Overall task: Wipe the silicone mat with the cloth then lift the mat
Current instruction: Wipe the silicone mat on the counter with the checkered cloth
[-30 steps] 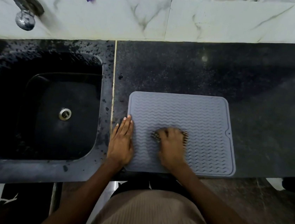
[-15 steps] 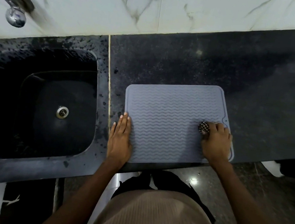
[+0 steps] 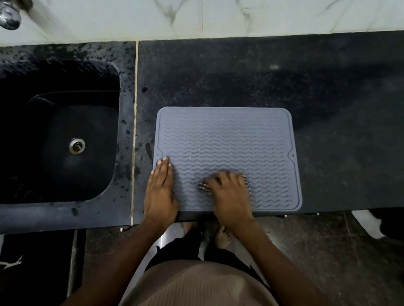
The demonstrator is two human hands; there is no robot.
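Grey wavy-ridged mat (image 3: 229, 143); dark-and-light checked cloth (image 3: 203, 187); black speckled counter (image 3: 350, 119); white marbled wall tiles (image 3: 262, 11).

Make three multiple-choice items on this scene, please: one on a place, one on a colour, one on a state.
1. Where is the sink?
A. left of the mat
B. right of the mat
C. behind the mat

2. What colour is the mat?
A. red
B. grey
C. green

3. How does the left hand lie?
A. fisted in the air
B. flat on the mat's left edge
C. in the sink

Answers: 1 A, the basin lies beside the mat's left edge; 2 B, its ribbed surface is grey; 3 B, fingers are straight while the right hand presses the cloth.
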